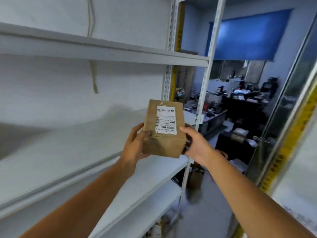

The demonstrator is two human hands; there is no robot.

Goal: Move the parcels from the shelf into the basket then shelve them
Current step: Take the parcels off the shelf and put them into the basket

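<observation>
A small brown cardboard parcel (164, 134) with a white shipping label on top is held in the air in front of me. My left hand (135, 145) grips its left side, thumb on the top edge. My right hand (197, 143) grips its right side, fingers wrapped behind it. The parcel hovers just above the front right end of the white middle shelf board (68, 160). No basket is in view.
The white metal shelving has an upper board (103, 48) and lower boards (145, 212) below. A perforated upright post (204, 93) stands right of the parcel. Beyond it lie a cluttered dark desk (243, 107), a glass door (291, 100) and brown boxes on the floor (195, 177).
</observation>
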